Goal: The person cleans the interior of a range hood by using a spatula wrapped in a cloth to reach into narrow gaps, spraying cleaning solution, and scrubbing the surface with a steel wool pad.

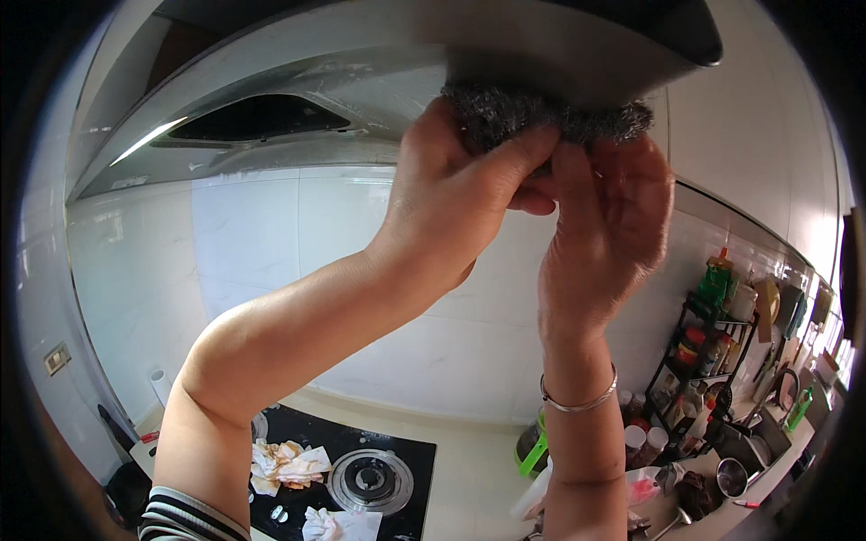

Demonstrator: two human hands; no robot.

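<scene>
Both hands are raised to the underside of a range hood (379, 71). My left hand (453, 176) grips a steel wool scourer (497, 111), thumb along its lower edge. My right hand (609, 196), with a bangle (582, 406) on its wrist, holds the right end of the dark steel wool. I cannot tell whether it is one pad or two. The scourer lies right below the hood's dark front panel (561, 47), which hides its top. Left of the hands is the hood's dark intake opening (260, 118), beside a lit strip.
Below is a black gas cooktop (423, 460) with a burner (370, 478) and crumpled, stained paper towels (287, 466). To the right stand a black spice rack (717, 318), lidded jars (655, 443), a metal bowl (732, 477) and a sink (771, 439). Wall cabinets (744, 122) flank the hood.
</scene>
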